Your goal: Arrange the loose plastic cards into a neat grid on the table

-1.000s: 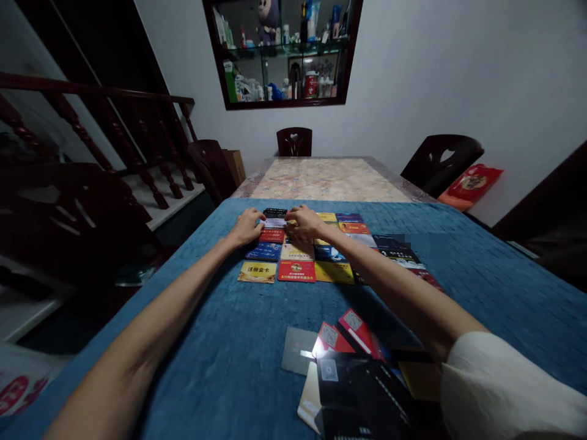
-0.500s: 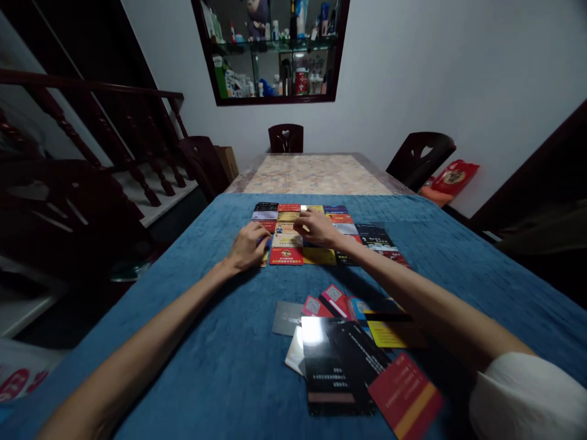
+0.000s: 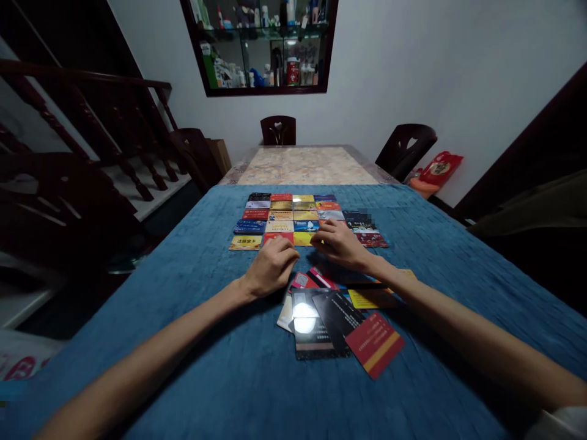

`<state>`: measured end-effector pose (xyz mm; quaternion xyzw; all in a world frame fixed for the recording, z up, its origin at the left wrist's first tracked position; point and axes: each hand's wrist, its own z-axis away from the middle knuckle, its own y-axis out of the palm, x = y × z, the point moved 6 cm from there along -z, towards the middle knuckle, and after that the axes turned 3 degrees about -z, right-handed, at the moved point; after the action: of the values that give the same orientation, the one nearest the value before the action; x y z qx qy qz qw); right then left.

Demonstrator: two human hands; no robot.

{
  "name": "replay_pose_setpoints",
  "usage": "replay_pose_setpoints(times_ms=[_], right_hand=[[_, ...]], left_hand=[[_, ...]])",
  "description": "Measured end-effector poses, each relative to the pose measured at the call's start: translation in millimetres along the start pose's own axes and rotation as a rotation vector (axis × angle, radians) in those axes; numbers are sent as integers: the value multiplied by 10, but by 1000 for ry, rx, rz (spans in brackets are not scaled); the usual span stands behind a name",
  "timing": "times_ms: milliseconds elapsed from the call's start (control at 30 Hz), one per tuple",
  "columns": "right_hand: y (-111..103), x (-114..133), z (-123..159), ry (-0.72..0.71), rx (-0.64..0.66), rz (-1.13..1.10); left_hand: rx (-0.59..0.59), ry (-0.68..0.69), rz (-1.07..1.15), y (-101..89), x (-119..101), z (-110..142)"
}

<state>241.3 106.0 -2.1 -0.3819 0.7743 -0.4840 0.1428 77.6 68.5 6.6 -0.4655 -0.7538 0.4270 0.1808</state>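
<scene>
My left hand (image 3: 273,267) is closed, its fingers curled at the front edge of a grid of plastic cards, partly covering a red card (image 3: 279,236). Whether it holds anything is hidden. To the right, my right hand (image 3: 340,244) is also closed, fingertips beside a yellow card (image 3: 302,238) in the front row; its grip is hidden too. Nearer me lies a loose pile: a glossy black card (image 3: 314,339), a red card with an orange stripe (image 3: 376,345), a yellow card with a black stripe (image 3: 369,299) and pink cards (image 3: 302,281).
A blue cloth (image 3: 183,342) covers the near part of the table. Dark wooden chairs (image 3: 279,131) stand around it. On the left runs a stair railing (image 3: 92,79); a red bag (image 3: 440,169) sits at the right, and a glass-shelved cabinet (image 3: 266,49) is on the wall.
Both hands have come back toward me from the card grid; my left has also moved right. A blue card and a yellow card at the grid's left now show. The view has shifted slightly.
</scene>
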Motion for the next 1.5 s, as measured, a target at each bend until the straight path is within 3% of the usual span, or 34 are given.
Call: replay_pose_setpoints(times_ms=[300,567,967,1233,1500], right_hand=[[-210,238,502,-7,-18,-111],[-245,312,622,3,-6,-179],[-159,432,702,-1,69,-196],[-107,510,725,-22,140,-188],[-81,500,735,-6,126,-173]], left_hand=[[85,28,166,99,-445,120],[330,236,206,169,-777,228],[280,152,133,127,-407,259],[290,75,102,137,-243,260],[260,-5,80,132,-120,267]])
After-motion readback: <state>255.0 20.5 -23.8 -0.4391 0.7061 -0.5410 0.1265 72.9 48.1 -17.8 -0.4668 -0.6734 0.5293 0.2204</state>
